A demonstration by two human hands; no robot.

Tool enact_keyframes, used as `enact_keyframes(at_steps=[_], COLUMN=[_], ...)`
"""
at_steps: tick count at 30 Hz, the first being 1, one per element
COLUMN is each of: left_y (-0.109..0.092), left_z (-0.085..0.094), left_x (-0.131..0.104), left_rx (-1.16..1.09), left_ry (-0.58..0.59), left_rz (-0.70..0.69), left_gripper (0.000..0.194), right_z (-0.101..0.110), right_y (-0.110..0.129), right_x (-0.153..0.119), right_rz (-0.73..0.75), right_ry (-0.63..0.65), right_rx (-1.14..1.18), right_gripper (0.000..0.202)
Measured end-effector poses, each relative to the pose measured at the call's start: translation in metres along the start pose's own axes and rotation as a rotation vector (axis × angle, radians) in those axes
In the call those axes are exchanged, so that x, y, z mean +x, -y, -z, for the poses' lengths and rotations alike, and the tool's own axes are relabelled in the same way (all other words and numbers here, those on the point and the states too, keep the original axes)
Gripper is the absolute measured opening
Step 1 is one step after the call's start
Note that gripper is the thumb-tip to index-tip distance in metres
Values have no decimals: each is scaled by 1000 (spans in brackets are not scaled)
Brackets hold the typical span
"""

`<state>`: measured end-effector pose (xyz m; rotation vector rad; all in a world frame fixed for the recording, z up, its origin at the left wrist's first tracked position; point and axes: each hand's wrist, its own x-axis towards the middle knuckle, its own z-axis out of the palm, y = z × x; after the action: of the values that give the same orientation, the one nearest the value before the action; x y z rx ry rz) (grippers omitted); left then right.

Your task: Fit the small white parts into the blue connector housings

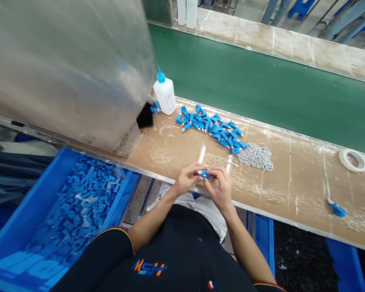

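Observation:
Near the table's front edge, a small blue plastic part (205,174) with a whitish end is held between both hands. My right hand (221,190) is closed on its blue body. My left hand (186,179) pinches at the whitish end, its fingertips touching it. Just beyond the hands is a board with rows of small dark marks (215,160), bordered by white strips. A heap of similar blue parts (219,129) lies farther back, and beside it a pile of small grey pieces (255,157).
A white bottle with a blue nozzle (166,95) stands by the metal panel (69,69). Tape (353,160) and a lone blue piece (337,209) lie at right. A green conveyor belt (261,81) runs behind. Blue bins (33,207) flank me, the left one holding many blue parts.

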<state>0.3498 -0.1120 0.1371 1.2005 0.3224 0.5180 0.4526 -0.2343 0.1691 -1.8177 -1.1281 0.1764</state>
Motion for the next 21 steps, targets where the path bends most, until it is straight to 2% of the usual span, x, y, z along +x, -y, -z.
enact_keyframes(at_steps=[3, 8, 11, 15, 17, 19, 20, 21], left_y=[-11, -28, -25, -7, 1, 5, 6, 6], left_z=[-18, -36, -43, -58, -66, -74, -78, -81], left_x=[-4, 1, 8, 26, 44, 71, 86, 100], left_rx=[34, 191, 247, 292, 359, 508, 626, 773], left_ry=[-4, -11, 56, 187, 325, 414, 384, 306], left_rz=[48, 42, 49, 112, 116, 55, -5, -71], left_gripper=[55, 46, 43, 44, 42, 37, 31, 24], right_z=[4, 11, 13, 25, 43, 73, 91, 112], right_y=[6, 9, 3, -16, -33, -58, -73, -90], right_x=[-5, -9, -13, -25, -34, -46, -53, -60], right_rz=[39, 25, -4, -54, -94, -162, -213, -268], right_ry=[-131, -223, -258, -311, -350, -416, -457, -500], right_rx=[-109, -192, -198, -239, -287, -378, -441, -509], right_gripper=[4, 5, 7, 6, 5, 8, 9, 12])
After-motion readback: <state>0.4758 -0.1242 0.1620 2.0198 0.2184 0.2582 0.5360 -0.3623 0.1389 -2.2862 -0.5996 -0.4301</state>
